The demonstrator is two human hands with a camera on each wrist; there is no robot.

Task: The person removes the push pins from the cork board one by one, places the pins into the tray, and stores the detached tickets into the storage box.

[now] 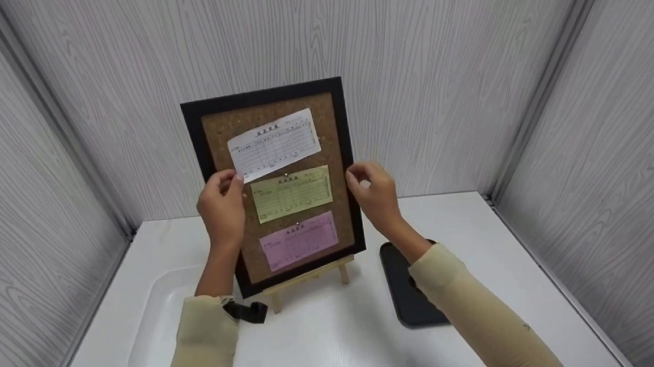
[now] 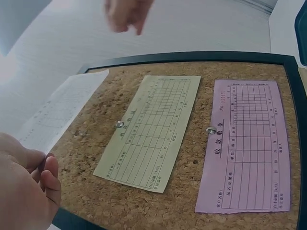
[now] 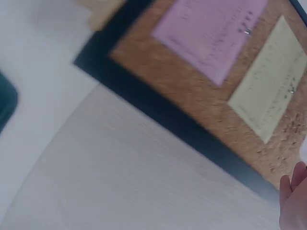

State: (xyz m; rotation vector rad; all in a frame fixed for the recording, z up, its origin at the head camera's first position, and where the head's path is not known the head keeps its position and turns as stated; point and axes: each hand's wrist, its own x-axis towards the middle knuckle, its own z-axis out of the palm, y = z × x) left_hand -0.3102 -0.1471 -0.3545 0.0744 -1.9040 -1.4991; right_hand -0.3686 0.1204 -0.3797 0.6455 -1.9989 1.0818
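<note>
A black-framed cork board (image 1: pixel 253 276) leans on a small wooden easel (image 1: pixel 310 276). My left hand (image 1: pixel 223 207) pinches the lower left corner of a white receipt slip (image 1: pixel 276 144), which lies tilted over the upper cork. In the left wrist view that slip (image 2: pixel 67 108) stands away from the cork. Below it are a yellow receipt slip (image 1: pixel 293 194) and a pink receipt slip (image 1: pixel 300 242), each with a clear pushpin (image 2: pixel 211 130) at its top edge. My right hand (image 1: pixel 376 194) is by the frame's right side, thumb and forefinger together; whether they hold something small is unclear.
A white tray (image 1: pixel 144 353) lies on the table at the left, partly behind my left forearm. To the right is a black tray (image 1: pixel 399 292), partly covered by my right sleeve. Grey wood-grain panels (image 1: pixel 440 86) enclose the table at back and sides.
</note>
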